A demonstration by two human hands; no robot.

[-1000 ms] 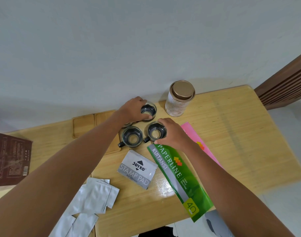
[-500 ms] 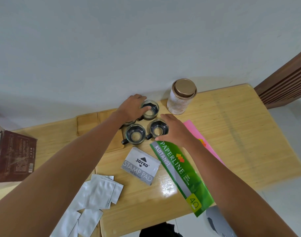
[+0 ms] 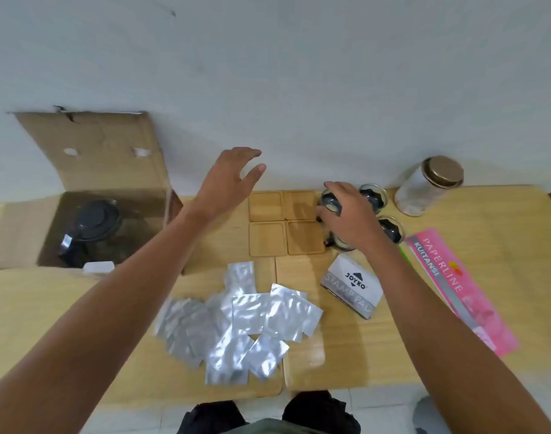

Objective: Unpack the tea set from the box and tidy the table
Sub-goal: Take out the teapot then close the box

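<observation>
At the table's (image 3: 502, 308) far left edge stood the open cardboard box (image 3: 89, 170), its flap raised against the wall, and inside it we saw a dark-lidded teapot (image 3: 94, 222). Our left hand (image 3: 227, 180) hung in the air just right of the box, fingers spread wide and holding nothing. Near the front edge lay a heap of silver foil pouches (image 3: 242, 321). By the back edge four wooden coasters (image 3: 285, 225) sat together in a square. Just to their right our right hand (image 3: 351, 219) reached down over the glass cups (image 3: 372, 195), fingers loosely bent over them; whether it gripped one we could not tell. In front of the cups lay a stamp pad box (image 3: 354, 286). Toward the far right corner stood a jar (image 3: 429, 186) with a bronze lid, and a pink receipt book (image 3: 455, 286) lay along the right side.
</observation>
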